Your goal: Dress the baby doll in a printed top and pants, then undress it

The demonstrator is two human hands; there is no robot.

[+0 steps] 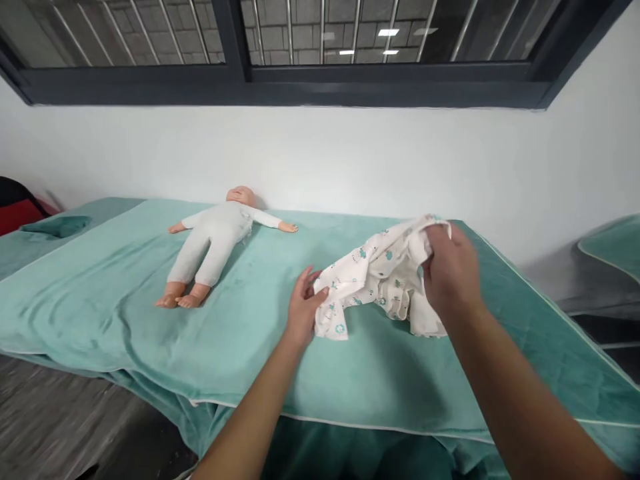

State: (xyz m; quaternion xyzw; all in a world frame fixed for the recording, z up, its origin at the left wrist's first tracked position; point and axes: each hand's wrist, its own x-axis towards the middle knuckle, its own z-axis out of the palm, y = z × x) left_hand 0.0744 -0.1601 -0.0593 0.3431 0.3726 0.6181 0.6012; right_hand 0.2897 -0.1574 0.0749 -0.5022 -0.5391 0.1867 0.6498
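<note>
Both of my hands hold a small white baby garment [360, 270] with green and grey prints, lifted over the green bed cover. My left hand [301, 303] pinches its left end between thumb and fingers. My right hand [453, 270] is closed around its upper right part, with the fingertips partly hidden by cloth. Between the hands the fabric sags in folds, and its lower edges hang down close to the cover. A baby doll [215, 233] with a white cloth body lies on its back to the left, arms spread, apart from my hands.
The green bed cover [240, 347] has a pale piped front edge that drapes down. A white wall [320, 160] and a dark-framed barred window [390, 83] stand behind. A red and black object [20, 207] is at far left, green fabric [615, 247] at far right.
</note>
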